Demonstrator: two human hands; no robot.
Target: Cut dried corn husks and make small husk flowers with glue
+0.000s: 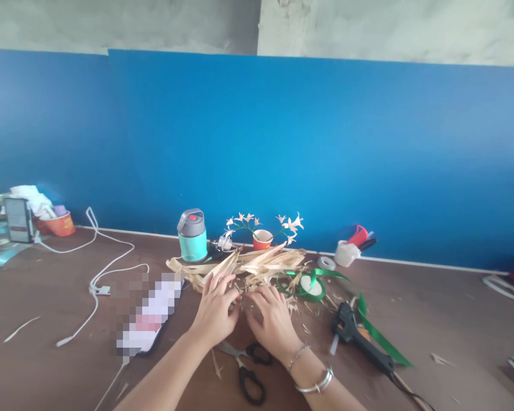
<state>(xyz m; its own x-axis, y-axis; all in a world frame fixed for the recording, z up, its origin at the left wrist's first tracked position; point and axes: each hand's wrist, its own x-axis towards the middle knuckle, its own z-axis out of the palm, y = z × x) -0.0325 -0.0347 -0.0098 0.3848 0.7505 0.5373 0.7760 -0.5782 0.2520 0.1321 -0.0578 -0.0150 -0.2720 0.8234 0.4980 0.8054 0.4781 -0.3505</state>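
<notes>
My left hand (216, 308) and my right hand (272, 317) rest side by side on the brown table (47, 297), fingers curled over dry straw-coloured husk strips (252, 264). The fingertips of both meet at a small piece of husk between them; what exactly they pinch is hidden. Silver bracelets circle my right wrist. Black-handled scissors (248, 368) lie under my wrists, near the table's front.
A teal flask (192, 235) and a red cup holding small husk flowers (262, 228) stand behind the pile. Green ribbon roll (310, 285), black glue gun (357, 337), white tape (326, 263), a phone (148, 314), white cables (103, 268) lie around. Blue wall behind.
</notes>
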